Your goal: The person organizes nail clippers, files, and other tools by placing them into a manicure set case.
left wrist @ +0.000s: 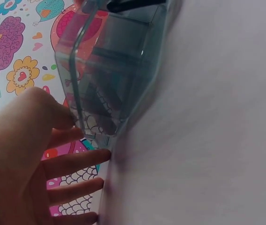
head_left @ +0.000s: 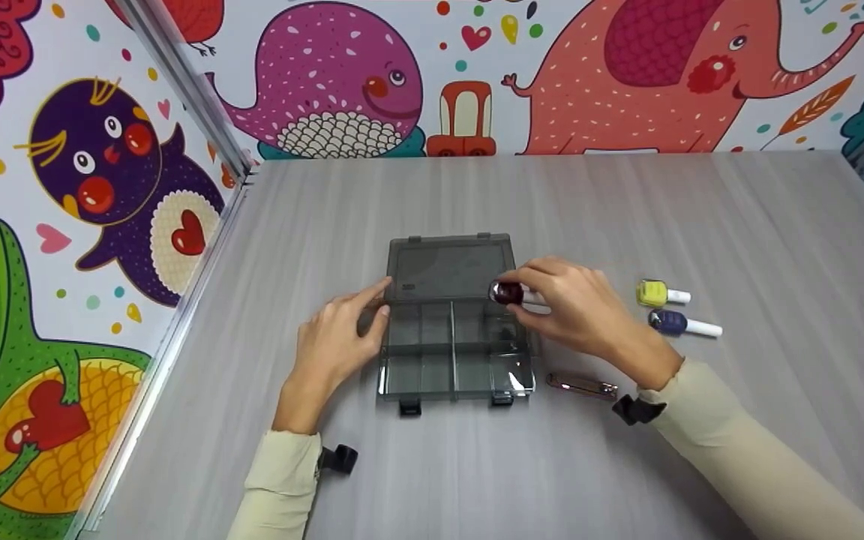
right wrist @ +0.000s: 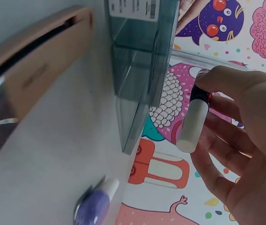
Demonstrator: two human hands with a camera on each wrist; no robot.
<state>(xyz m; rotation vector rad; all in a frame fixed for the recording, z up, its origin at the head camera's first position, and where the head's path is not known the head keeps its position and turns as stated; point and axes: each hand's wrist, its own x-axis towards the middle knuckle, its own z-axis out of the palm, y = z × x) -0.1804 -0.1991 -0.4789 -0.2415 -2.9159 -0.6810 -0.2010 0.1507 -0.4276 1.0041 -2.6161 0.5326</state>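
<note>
A grey see-through divided box (head_left: 454, 395) lies on the table with its lid (head_left: 451, 270) folded back, away from me. My left hand (head_left: 333, 337) rests at the box's left side, its thumb and index fingertip touching near the hinge line and the other fingers loosely extended in the left wrist view. Over the right rear compartments, my right hand (head_left: 580, 306) pinches a dark red nail polish bottle (head_left: 508, 292) by its glass part. Its white cap (right wrist: 193, 124) points back toward the palm. The bottle is held above the box, apart from it.
Right of my right hand lie a yellow nail polish bottle (head_left: 652, 293) and a dark blue nail polish bottle (head_left: 670, 322), both on their sides. Nail clippers (head_left: 580, 385) lie just right of the box's front corner. Printed panels (head_left: 477, 75) wall the table's back and left.
</note>
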